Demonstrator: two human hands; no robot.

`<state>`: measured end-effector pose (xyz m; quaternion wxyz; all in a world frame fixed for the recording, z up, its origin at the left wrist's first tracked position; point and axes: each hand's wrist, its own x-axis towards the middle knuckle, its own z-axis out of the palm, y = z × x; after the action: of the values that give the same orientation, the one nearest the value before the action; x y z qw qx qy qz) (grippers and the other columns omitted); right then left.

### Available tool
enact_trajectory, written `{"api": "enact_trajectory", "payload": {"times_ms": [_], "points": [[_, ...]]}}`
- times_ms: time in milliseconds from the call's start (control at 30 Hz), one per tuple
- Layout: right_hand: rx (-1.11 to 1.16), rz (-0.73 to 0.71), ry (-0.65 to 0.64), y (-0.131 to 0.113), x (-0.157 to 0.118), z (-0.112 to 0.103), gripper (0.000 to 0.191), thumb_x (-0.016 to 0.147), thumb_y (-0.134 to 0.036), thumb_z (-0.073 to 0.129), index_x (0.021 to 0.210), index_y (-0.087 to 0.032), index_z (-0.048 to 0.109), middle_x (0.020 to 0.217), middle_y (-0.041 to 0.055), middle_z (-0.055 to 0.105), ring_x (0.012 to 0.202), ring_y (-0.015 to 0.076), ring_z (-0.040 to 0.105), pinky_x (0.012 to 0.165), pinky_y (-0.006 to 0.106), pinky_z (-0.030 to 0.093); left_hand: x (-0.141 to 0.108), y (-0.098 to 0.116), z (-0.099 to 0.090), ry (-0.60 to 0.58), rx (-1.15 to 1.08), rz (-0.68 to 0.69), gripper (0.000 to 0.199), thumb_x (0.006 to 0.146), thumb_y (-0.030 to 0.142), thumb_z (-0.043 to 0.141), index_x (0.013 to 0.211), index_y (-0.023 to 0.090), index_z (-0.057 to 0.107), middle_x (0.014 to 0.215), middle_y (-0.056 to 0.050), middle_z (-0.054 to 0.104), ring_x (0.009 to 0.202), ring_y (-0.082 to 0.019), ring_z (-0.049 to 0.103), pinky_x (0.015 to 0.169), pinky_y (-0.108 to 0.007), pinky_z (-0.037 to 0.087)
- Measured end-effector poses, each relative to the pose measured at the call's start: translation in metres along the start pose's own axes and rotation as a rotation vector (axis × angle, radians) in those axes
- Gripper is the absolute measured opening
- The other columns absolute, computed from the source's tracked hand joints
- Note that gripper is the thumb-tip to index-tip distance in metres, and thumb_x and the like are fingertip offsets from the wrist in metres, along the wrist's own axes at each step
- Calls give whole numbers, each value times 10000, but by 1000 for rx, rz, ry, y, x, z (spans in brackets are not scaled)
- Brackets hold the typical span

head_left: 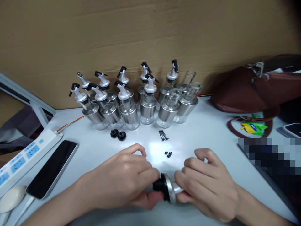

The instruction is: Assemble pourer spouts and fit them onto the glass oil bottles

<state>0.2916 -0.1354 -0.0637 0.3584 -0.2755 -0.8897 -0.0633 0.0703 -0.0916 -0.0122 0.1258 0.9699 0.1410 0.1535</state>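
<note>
Near the front of the table a silver pourer top [170, 189] with a black ribbed stopper lies sideways between my hands. My left hand [131, 179] pinches the black stopper with thumb and forefinger. The silver spout end is gripped by the fingers of my right hand [207, 183]. Just beyond them lie several small black plugs [168, 154], and behind these a few thin dark tubular pieces [163, 135]. Two round black caps [118, 134] rest to their left. Glass bottles with metal sleeves [129, 116] stand in rows at the back, most with pourer tops and a few with bare necks.
On the left are a white power strip [25, 157], a phone [53, 169] and a white rounded object [13, 199]. A brown leather bag [256, 88] sits at the right, with a green and yellow packet [255, 128] near its strap. Cardboard [131, 34] stands behind the bottles.
</note>
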Motion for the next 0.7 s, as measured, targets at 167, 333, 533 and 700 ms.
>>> {"api": "enact_trajectory", "payload": {"times_ms": [167, 333, 533, 700], "points": [[209, 116, -55, -9, 8, -4, 402, 1018, -215, 264, 666, -175, 453, 493, -45, 442, 466, 120, 313, 589, 334, 236, -2, 5, -5, -22, -4, -1, 351, 981, 241, 347, 816, 141, 640, 520, 44, 537, 446, -104, 412, 796, -262, 483], [232, 150, -99, -8, 9, -6, 421, 1030, -247, 235, 655, -184, 415, 505, -38, 458, 473, 120, 306, 596, 321, 242, -2, 4, -4, 0, -12, -20, 342, 973, 238, 371, 793, 132, 641, 534, 28, 579, 474, -110, 483, 771, -255, 493], [115, 115, -70, -1, 8, 0, 315, 1033, -257, 319, 786, -162, 490, 567, -31, 532, 541, 127, 367, 652, 322, 275, 2, -3, 1, 60, 148, -24, 282, 881, 147, 381, 715, 146, 608, 589, 9, 591, 526, -120, 493, 665, -260, 488], [239, 216, -52, -9, 4, 0, 313, 1025, -279, 305, 783, -171, 472, 552, -44, 462, 518, 120, 296, 651, 338, 242, 3, -2, -1, 66, 176, 55, 314, 906, 136, 355, 711, 144, 601, 559, 19, 549, 504, -117, 453, 678, -260, 499]]}}
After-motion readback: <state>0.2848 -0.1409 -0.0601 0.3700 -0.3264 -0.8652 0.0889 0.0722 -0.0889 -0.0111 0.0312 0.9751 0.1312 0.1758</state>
